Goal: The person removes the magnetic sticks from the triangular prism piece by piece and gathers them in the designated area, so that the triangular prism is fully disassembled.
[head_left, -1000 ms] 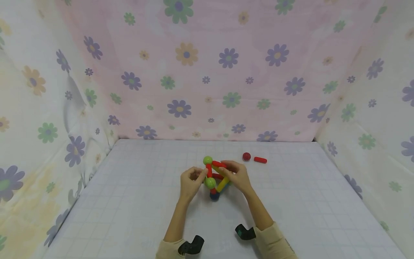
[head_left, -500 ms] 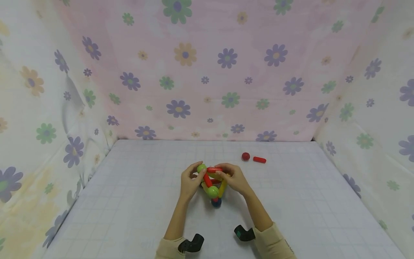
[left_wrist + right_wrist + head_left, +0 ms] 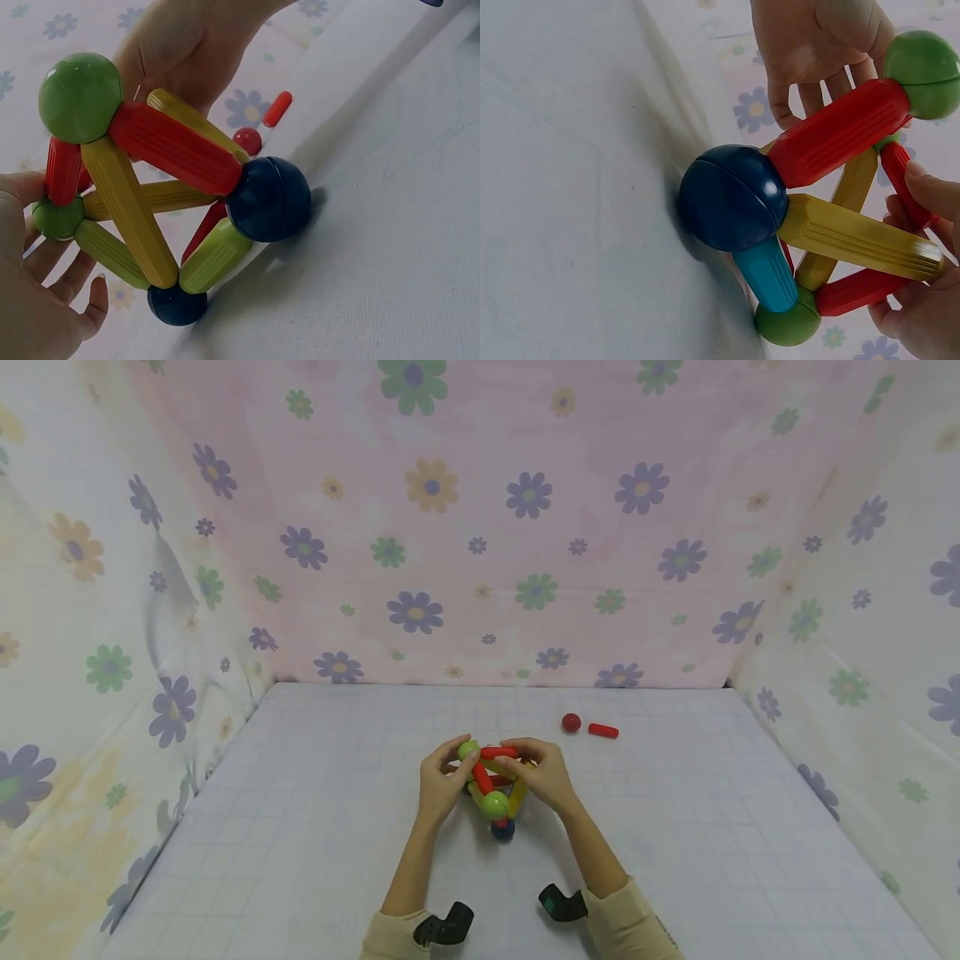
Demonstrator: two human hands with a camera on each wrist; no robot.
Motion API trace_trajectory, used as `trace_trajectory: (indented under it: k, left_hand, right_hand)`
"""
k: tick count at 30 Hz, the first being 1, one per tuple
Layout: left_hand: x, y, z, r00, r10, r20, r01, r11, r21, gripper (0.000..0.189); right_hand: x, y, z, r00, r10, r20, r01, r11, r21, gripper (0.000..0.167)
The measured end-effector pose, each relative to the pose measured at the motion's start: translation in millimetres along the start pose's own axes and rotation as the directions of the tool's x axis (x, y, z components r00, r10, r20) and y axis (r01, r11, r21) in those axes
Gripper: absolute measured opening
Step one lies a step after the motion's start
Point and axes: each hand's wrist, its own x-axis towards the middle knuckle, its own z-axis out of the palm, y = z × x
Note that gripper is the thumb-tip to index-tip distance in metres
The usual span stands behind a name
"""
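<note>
Between both hands stands a frame of magnetic rods and balls, with red, yellow, light green and blue rods. My left hand pinches a green ball at the frame's far left corner, thumb in front. Across from it, my right hand grips a red rod by its right end; the rod's left end meets that green ball. Another green ball sits nearer me, above a dark blue ball that is low at the table. In the right wrist view a blue rod joins a dark blue ball.
A loose red ball and a loose red rod lie on the white table, behind and right of the frame. Flowered cloth encloses the back and sides.
The frame has tipped, its near green ball coming lower and toward me. My left hand has shifted onto the far green ball. The red rod in my right hand has swung level against it.
</note>
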Motion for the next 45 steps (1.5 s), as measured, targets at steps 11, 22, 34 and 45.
trace_trajectory:
  k: [11, 22, 34, 45]
  left_hand:
    - [0.0, -1.0, 0.6, 1.0, 0.005, -0.002, -0.005, 1.0, -0.004, 0.029]
    - [-0.4, -0.6, 1.2, 1.0, 0.0, -0.011, 0.0, 1.0, 0.001, 0.029]
    - [-1.5, -0.3, 1.9, 1.0, -0.019, -0.013, 0.019, 1.0, 0.002, 0.029]
    - [-1.7, 0.5, 1.0, 1.0, -0.016, -0.007, 0.016, 1.0, -0.001, 0.029]
  right_hand:
    - [-2.7, -2.7, 4.7, 0.997, 0.018, -0.072, -0.02, 1.0, -0.021, 0.021]
    - [-4.5, -6.3, 6.6, 0.986, -0.034, -0.164, 0.025, 0.998, -0.056, 0.02]
    - [-1.3, 8.8, -17.6, 0.99, -0.056, -0.131, 0.06, 0.998, 0.027, 0.024]
    - [-5.5, 29.9, -68.9, 0.987, 0.08, -0.137, -0.075, 0.996, 0.043, 0.029]
